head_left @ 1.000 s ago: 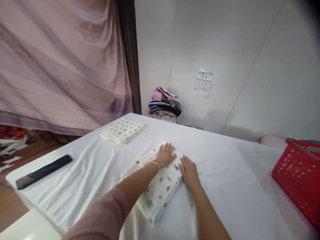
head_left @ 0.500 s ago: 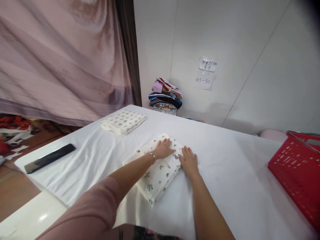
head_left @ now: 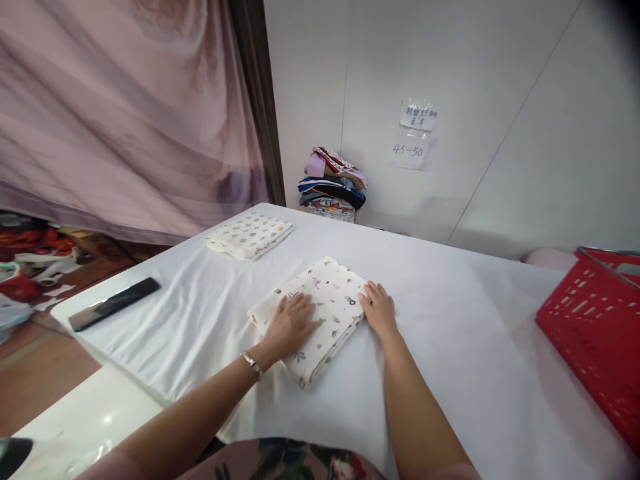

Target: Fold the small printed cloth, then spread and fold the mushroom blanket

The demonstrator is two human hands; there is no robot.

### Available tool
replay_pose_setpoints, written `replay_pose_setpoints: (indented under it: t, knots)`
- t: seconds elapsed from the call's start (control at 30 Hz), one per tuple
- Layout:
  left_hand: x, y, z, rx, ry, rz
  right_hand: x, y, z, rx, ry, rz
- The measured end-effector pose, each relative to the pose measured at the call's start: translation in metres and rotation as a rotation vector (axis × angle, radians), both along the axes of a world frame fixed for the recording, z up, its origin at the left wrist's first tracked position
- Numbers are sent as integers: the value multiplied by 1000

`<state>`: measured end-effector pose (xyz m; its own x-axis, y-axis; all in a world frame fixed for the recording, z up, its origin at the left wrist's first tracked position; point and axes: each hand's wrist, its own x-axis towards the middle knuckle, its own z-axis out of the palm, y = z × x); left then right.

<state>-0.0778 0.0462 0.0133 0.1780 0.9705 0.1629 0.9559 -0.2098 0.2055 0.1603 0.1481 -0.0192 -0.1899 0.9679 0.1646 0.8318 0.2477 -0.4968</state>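
Note:
A white folded cloth with small printed figures lies in front of me on the white-covered table. Flat on its left part rests my left hand, fingers spread, a silver bracelet at the wrist. My right hand lies at the cloth's far right edge, its fingers stretched out and touching that edge. Farther back on the left sits a second folded cloth, white with rows of small grey-green prints; neither hand touches it.
A dark phone lies at the table's left side. On the right stands a red plastic basket. Behind the table, a stack of folded clothes rises against the wall. A pink curtain hangs at left. Handwritten signs are on the wall.
My left hand has slid back toward me and to the left over the cloth. My right hand stays at the right edge. The view has shifted slightly.

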Motion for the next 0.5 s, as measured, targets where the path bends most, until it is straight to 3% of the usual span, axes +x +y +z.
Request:
replay_pose_setpoints:
  t: [0.13,0.23,0.4,0.5]
  knots:
    - [-37,-7,4,-24,-31,437,1,3,-5,53,9,-15]
    - [-55,-1,9,-162,-128,620,2,5,-7,91,21,-11]
    - [-72,23,21,-298,-254,586,5,3,-3,102,37,-15]
    - [-82,52,31,-164,-188,491,6,0,1,83,49,-34]
